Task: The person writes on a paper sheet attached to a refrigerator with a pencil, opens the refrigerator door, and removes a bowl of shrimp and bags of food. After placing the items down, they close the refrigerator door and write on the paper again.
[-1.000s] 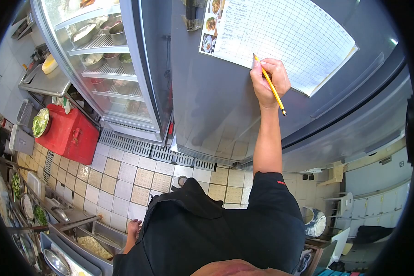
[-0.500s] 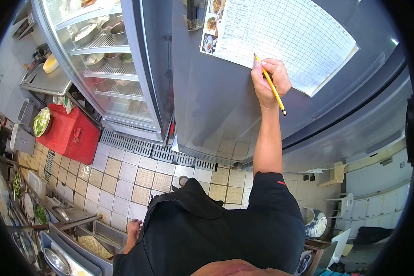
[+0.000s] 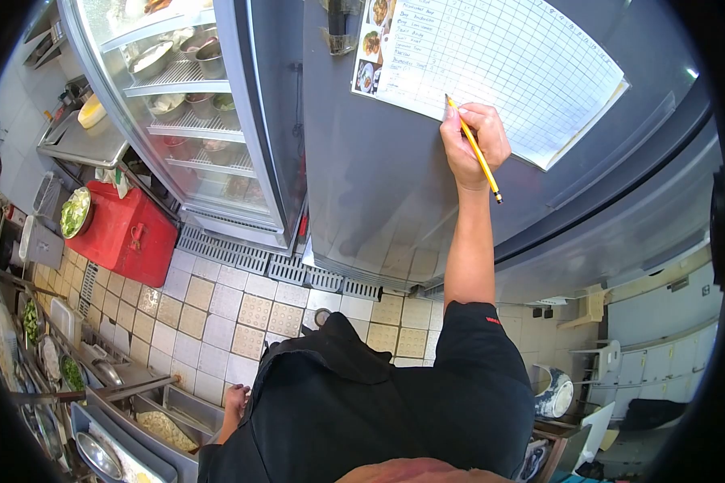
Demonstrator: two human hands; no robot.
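A yellow pencil (image 3: 477, 153) is held in my right hand (image 3: 477, 143), thumb and fingers closed around it. Its dark tip points up and left, at the lower edge of a gridded paper sheet (image 3: 507, 72). The sheet has handwritten lines and small food photos down its left side. It is fixed to the grey metal door (image 3: 379, 177) of a tall cabinet, and the side of my hand lies against its lower edge. My left hand (image 3: 235, 398) hangs low at my side, partly hidden by my black clothing; its fingers are too small to read.
Left of the door stands a glass-front fridge (image 3: 193, 121) with metal containers on shelves. A red cooler box (image 3: 129, 233) bears a bowl of cut greens (image 3: 76, 212). Food trays and a steel counter (image 3: 157, 435) sit at lower left. Floor drains (image 3: 242, 251) run below the fridge.
The view has shifted very slightly. The right hand and pencil stay in nearly the same place on the sheet.
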